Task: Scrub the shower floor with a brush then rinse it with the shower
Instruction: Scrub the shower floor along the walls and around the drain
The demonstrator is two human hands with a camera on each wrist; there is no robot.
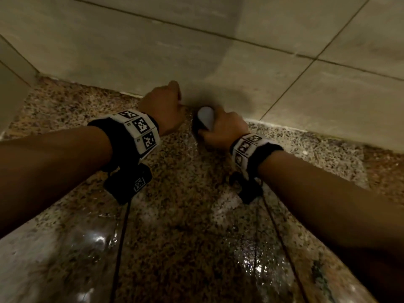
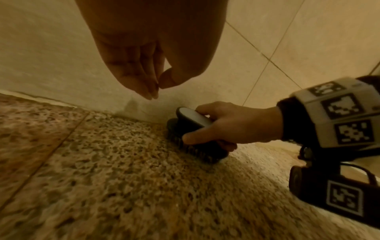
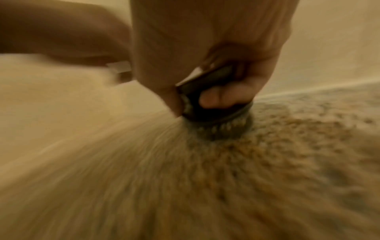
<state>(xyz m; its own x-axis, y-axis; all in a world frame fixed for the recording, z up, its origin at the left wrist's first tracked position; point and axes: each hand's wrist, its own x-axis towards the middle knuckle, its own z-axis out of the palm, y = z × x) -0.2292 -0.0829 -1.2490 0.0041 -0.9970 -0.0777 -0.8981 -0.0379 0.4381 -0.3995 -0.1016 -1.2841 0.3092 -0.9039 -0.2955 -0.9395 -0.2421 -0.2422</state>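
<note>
A dark scrub brush (image 1: 204, 119) with a pale grey top stands bristles-down on the speckled granite shower floor (image 1: 185, 219), right where it meets the wall. My right hand (image 1: 222, 130) grips the brush from above. In the left wrist view the thumb and fingers wrap round the brush body (image 2: 194, 128). The right wrist view is blurred, but its bristles (image 3: 218, 129) press on the stone. My left hand (image 1: 164, 104) hangs just left of the brush, close to the wall. Its fingers (image 2: 144, 81) point down with the thumb near their tips, holding nothing.
Beige wall tiles (image 1: 153, 51) rise behind the hands and meet a side wall (image 1: 13, 88) at the far left corner. The floor near me glistens with water (image 1: 258, 265). Thin black cables (image 1: 122, 237) hang from the wrist cameras over the floor.
</note>
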